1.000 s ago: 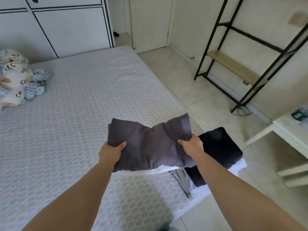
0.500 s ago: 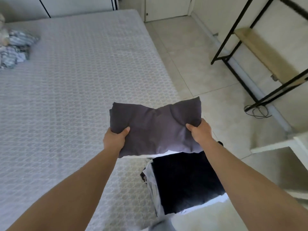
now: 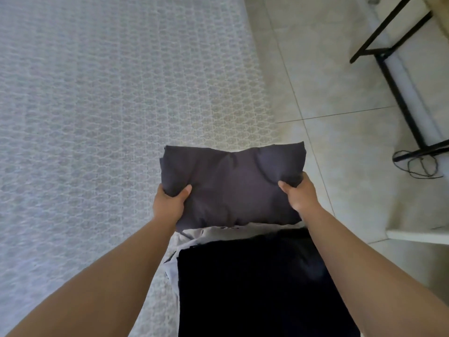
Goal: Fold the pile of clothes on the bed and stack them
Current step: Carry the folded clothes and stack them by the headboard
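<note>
A person holds a folded dark grey garment (image 3: 230,183) between both hands above the near corner of a bed (image 3: 97,105). The left hand (image 3: 168,203) grips the garment's left edge, thumb curled over the top and fingers hidden beneath the cloth; the right hand (image 3: 300,194) pinches the right edge the same way, thumb on top, fingers tucked under. Just below the thumbs and nearer the camera lies a stack topped by a folded black garment (image 3: 255,283), with a white garment (image 3: 194,235) showing at the stack's far and left edges. Compared with half a second ago, the grey bundle now hangs over the stack's far edge, where before it was beyond and left of it, and the view has tipped further down, so the crumpled clothes at the bed's far left are out of frame. Beyond the right thumb, a black metal shelf frame (image 3: 393,79) and a coiled cable (image 3: 420,164) sit on the tiled floor (image 3: 328,69).
</note>
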